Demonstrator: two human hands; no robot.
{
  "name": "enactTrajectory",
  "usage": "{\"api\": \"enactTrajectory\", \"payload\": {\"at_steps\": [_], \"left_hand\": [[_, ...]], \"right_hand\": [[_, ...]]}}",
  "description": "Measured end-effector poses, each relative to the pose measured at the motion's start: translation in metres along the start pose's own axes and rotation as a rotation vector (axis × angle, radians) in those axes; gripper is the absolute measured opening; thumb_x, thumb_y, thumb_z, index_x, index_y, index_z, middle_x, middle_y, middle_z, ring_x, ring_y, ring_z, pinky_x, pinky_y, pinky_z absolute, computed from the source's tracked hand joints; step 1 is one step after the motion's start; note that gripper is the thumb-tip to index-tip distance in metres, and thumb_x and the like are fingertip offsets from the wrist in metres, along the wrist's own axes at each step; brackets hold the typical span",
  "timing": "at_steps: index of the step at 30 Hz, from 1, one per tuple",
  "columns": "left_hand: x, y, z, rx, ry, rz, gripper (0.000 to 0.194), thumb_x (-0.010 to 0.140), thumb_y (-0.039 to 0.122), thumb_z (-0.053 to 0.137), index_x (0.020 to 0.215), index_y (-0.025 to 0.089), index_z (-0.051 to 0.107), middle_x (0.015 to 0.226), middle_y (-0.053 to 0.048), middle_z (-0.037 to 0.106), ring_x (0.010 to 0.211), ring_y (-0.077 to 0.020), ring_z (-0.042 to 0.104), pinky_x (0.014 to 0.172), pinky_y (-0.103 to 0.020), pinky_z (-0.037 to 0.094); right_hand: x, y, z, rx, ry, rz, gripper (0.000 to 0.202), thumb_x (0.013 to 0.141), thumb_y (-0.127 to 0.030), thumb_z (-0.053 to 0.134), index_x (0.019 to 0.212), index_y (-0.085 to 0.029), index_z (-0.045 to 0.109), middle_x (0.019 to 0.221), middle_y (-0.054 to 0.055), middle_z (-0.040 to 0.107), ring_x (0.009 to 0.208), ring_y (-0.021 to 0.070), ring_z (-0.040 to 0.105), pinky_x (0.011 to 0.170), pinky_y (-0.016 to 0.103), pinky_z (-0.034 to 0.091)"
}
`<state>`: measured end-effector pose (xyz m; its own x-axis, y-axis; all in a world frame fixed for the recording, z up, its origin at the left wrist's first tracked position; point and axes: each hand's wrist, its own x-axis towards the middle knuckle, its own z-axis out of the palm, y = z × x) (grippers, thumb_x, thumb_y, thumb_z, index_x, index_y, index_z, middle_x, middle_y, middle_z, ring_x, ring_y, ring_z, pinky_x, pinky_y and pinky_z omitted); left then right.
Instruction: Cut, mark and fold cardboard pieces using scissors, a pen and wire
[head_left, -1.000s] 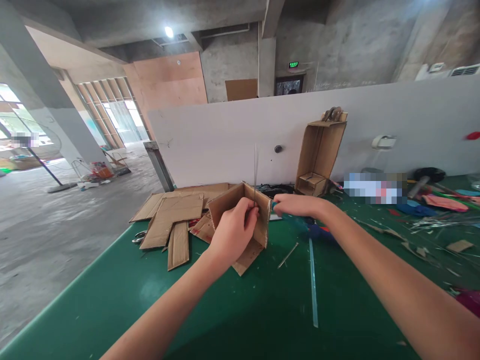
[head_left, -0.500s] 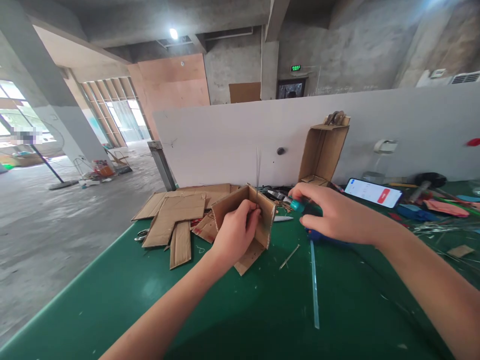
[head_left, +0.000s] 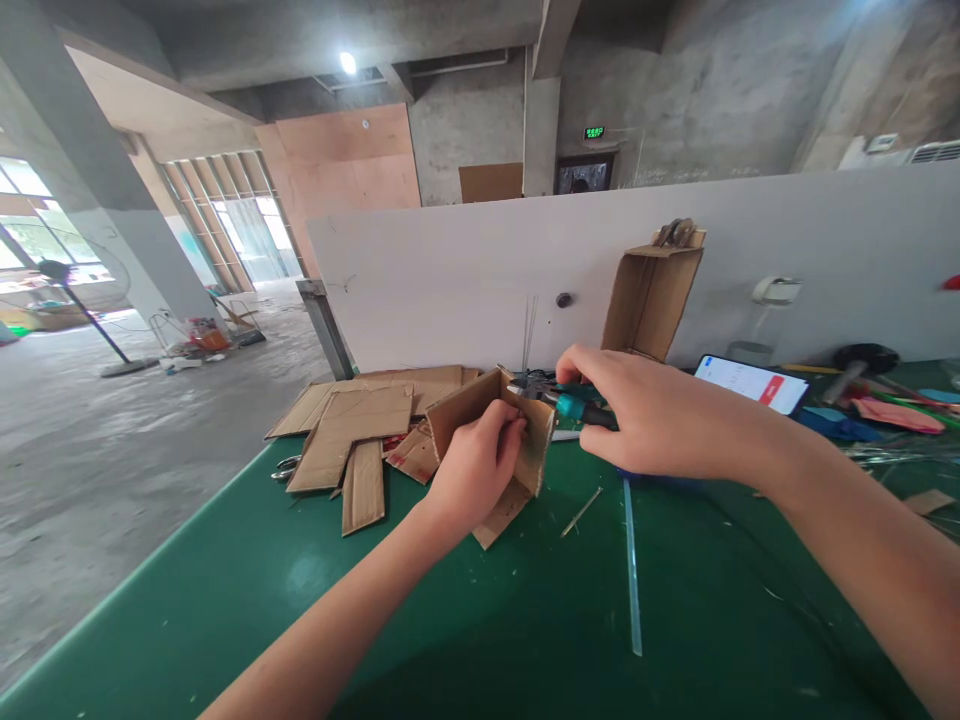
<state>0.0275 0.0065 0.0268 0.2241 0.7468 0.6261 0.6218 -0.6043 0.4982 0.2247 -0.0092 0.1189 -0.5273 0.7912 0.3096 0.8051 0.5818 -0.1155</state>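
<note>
My left hand point(head_left: 480, 460) reaches inside a small open cardboard box point(head_left: 536, 450), its thumb and fingers pinched together on thin metal wires point(head_left: 529, 330). The wires stand up above the box's rim; their lower ends are hidden by the fingers and the tool. My right hand point(head_left: 630, 410) is closed around a pair of pliers point(head_left: 576, 408) with teal and black handles. The pliers' jaws lie at the box's top edge, close to the wires; whether they grip them I cannot tell.
Flat cardboard pieces point(head_left: 360, 420) lie left of the box, with scissors handles point(head_left: 286, 467) beside them. A clear strip point(head_left: 632, 570) and a thin stick point(head_left: 582, 512) rest on the green table point(head_left: 420, 630). Behind stand a taller cardboard box point(head_left: 652, 300), a lit phone point(head_left: 750, 383) and a white panel point(head_left: 435, 290).
My right hand has brought the pliers left, from beside the box to its top edge near the wires. The left hand stays in the box, and the wires lean slightly more to the right.
</note>
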Motion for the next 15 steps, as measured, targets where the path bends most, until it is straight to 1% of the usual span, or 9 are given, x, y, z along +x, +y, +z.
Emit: {"api": "enactTrajectory", "payload": {"at_steps": [3, 6, 9, 11, 13, 15], "left_hand": [[0.0001, 0.0013, -0.001, -0.002, -0.01, 0.01, 0.012, 0.092, 0.024, 0.041, 0.083, 0.021, 0.047, 0.067, 0.002, 0.056, 0.06, -0.0124, 0.054, 0.056, -0.022, 0.036], [0.0001, 0.0027, -0.0018, -0.017, -0.016, 0.011, 0.012, 0.092, 0.024, 0.041, 0.083, 0.021, 0.048, 0.067, 0.002, 0.057, 0.06, -0.0123, 0.054, 0.057, -0.022, 0.036], [0.0001, 0.0034, -0.0026, -0.028, -0.017, 0.003, 0.012, 0.092, 0.024, 0.041, 0.083, 0.021, 0.048, 0.07, 0.001, 0.06, 0.06, -0.0122, 0.055, 0.056, -0.021, 0.037], [0.0001, 0.0033, -0.003, -0.034, -0.014, 0.005, 0.012, 0.092, 0.023, 0.041, 0.083, 0.021, 0.048, 0.072, 0.001, 0.06, 0.06, -0.012, 0.055, 0.056, -0.021, 0.037], [0.0, 0.0029, -0.0032, -0.037, -0.012, 0.005, 0.012, 0.092, 0.023, 0.041, 0.083, 0.021, 0.048, 0.07, 0.001, 0.06, 0.06, -0.0118, 0.054, 0.056, -0.021, 0.036], [0.0001, 0.0023, -0.0032, -0.035, -0.014, 0.003, 0.012, 0.092, 0.023, 0.041, 0.083, 0.021, 0.048, 0.069, 0.001, 0.058, 0.059, -0.0116, 0.053, 0.056, -0.021, 0.036]], "right_hand": [[0.0022, 0.0018, 0.0022, -0.014, 0.016, -0.03, 0.052, 0.075, -0.028, 0.05, 0.126, -0.024, 0.042, 0.112, 0.008, 0.06, 0.094, 0.0263, 0.058, 0.069, 0.034, 0.043], [0.004, 0.0016, 0.0026, -0.042, 0.017, -0.035, 0.049, 0.076, -0.029, 0.049, 0.125, -0.022, 0.048, 0.114, 0.009, 0.06, 0.097, 0.0269, 0.058, 0.069, 0.033, 0.043], [0.0052, -0.0006, 0.0016, -0.055, -0.006, -0.033, 0.041, 0.076, -0.029, 0.048, 0.116, -0.022, 0.055, 0.106, 0.008, 0.064, 0.089, 0.0244, 0.06, 0.066, 0.032, 0.043], [0.0058, -0.0019, 0.0013, -0.058, -0.026, -0.013, 0.036, 0.076, -0.029, 0.048, 0.109, -0.022, 0.058, 0.095, 0.007, 0.066, 0.079, 0.0224, 0.06, 0.062, 0.032, 0.042], [0.0065, -0.0023, 0.0015, -0.066, -0.037, 0.019, 0.031, 0.076, -0.031, 0.049, 0.104, -0.021, 0.06, 0.084, 0.007, 0.066, 0.07, 0.021, 0.059, 0.057, 0.031, 0.04], [0.0073, -0.002, 0.0016, -0.073, -0.039, 0.036, 0.029, 0.076, -0.032, 0.05, 0.101, -0.021, 0.06, 0.078, 0.006, 0.064, 0.065, 0.02, 0.057, 0.055, 0.031, 0.038]]}}
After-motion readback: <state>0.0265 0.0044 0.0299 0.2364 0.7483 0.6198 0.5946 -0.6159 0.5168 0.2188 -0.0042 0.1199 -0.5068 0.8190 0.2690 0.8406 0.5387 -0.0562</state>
